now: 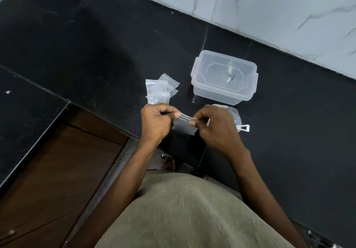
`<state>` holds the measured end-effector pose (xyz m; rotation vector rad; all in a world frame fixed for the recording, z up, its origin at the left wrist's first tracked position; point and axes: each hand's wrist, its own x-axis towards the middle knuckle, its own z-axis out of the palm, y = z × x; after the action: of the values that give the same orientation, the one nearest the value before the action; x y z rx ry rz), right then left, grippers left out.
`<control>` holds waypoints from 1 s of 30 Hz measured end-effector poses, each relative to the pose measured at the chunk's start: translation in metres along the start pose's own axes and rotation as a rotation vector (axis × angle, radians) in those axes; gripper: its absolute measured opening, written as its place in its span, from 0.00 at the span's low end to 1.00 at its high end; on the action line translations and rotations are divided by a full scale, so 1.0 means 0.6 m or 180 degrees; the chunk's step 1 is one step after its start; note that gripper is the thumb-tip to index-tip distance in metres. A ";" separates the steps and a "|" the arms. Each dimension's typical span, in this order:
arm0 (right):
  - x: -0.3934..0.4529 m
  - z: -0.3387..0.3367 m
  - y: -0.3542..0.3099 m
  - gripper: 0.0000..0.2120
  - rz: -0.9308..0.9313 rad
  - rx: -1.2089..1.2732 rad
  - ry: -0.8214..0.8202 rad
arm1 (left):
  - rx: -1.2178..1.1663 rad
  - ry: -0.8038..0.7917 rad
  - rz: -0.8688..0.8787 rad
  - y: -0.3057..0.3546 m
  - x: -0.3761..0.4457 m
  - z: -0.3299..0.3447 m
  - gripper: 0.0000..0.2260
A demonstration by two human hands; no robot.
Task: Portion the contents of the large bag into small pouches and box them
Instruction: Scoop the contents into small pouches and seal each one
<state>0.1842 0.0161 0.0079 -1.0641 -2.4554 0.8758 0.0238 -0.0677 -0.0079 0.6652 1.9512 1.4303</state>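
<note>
A small clear zip pouch (184,126) hangs between my two hands above the black counter. My left hand (156,121) pinches its top edge on the left, and my right hand (213,126) pinches the same edge on the right. Several more small clear pouches (159,90) lie in a loose pile just beyond my left hand. A clear plastic box (224,77) with its clip lid on stands beyond my right hand. The large clear bag (234,115) lies partly hidden behind my right hand, with a white tab (243,128) sticking out.
The black stone counter (96,55) meets a white marbled tile wall (269,7) at the back right. Its front edge drops to a brown wooden cabinet (54,167) at the lower left. A small dark item (193,99) lies by the box's left corner.
</note>
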 end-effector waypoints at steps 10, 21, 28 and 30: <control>0.053 0.046 -0.025 0.04 0.0008 -0.0067 -0.0389 | -0.0015 0.0354 -0.0341 -0.037 0.036 -0.057 0.09; 0.139 0.113 -0.031 0.02 0.0121 -0.0259 -0.0596 | -0.0127 0.0523 -0.0526 -0.070 0.085 -0.084 0.06; 0.191 0.143 -0.020 0.06 0.0264 -0.0395 -0.0330 | 0.0626 0.0728 0.0094 -0.089 0.083 -0.072 0.16; 0.194 0.149 -0.018 0.06 0.0252 -0.0449 -0.0272 | 0.0855 0.0570 0.0445 -0.097 0.077 -0.061 0.13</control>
<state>0.0550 0.0602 -0.0470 -1.2028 -2.5943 0.7965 -0.0365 -0.0749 -0.0643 0.8323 2.3034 1.3611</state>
